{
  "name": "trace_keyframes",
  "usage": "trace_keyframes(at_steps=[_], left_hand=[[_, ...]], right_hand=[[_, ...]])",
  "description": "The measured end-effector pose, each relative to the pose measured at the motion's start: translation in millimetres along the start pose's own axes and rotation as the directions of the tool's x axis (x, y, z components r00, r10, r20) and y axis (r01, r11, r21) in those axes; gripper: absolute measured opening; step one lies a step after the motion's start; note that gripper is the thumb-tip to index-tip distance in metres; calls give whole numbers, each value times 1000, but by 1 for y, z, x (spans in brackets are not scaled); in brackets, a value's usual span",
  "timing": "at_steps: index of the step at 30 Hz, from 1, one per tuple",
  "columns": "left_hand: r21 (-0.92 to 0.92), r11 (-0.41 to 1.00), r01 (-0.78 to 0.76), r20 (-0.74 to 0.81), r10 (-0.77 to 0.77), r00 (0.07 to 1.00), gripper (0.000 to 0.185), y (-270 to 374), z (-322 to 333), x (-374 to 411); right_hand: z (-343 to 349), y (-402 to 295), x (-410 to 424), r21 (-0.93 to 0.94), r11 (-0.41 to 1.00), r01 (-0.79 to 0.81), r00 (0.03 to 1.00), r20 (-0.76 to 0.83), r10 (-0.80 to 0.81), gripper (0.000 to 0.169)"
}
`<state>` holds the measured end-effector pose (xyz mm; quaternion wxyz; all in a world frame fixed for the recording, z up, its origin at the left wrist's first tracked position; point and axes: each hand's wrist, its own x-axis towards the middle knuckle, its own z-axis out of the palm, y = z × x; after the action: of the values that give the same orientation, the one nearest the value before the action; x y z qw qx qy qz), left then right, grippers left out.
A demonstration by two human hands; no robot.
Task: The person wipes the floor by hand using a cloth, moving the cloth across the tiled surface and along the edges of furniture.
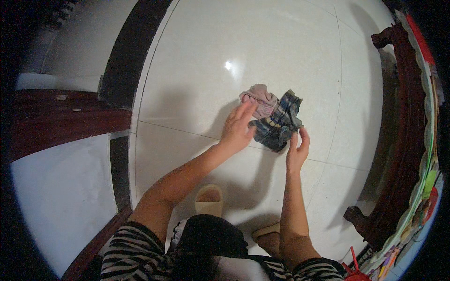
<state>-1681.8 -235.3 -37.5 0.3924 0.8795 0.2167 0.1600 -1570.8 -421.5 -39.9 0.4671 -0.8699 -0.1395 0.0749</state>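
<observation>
A crumpled heap of two cloths lies ahead of me on the pale tiled floor. Dusty pink fabric (262,100) makes up its left part. To the right is a dark blue-grey plaid cloth (281,119) with some yellowish patches, bunched and folded. My left hand (239,124) is at the heap's left side, fingers spread, its fingertips over or against the pink fabric. At the plaid cloth's right edge is my right hand (298,149), thumb and forefinger curved close together at the fabric. Whether they pinch it cannot be made out.
Dark carved wooden furniture (397,140) with short curved feet runs along the right, with assorted colourful items on top. Left are a dark wooden ledge (70,121) and black skirting (133,45). A cream slipper (209,200) is on one foot below; a red object (357,274) is at lower right.
</observation>
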Motion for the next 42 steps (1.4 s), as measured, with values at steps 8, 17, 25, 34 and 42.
trace_keyframes(at_steps=[8,17,25,34,42], left_hand=[[192,977,-96,104,77,992,89,32,89,46],[324,933,-158,165,108,980,50,-50,88,105],[662,657,362,-428,-66,902,55,-189,-87,56],[675,489,553,-476,-285,832,64,-165,-154,-259],[298,-47,953,-842,-484,240,54,-186,-103,-258]], right_hand=[[-2,48,-89,-390,908,151,982,169,-91,43],[5,61,-103,-590,743,316,949,210,-237,50],[5,66,-104,-611,708,353,935,209,-285,49],[5,56,-101,-571,736,363,930,178,-320,48],[5,55,-101,-527,768,363,932,206,-299,53]])
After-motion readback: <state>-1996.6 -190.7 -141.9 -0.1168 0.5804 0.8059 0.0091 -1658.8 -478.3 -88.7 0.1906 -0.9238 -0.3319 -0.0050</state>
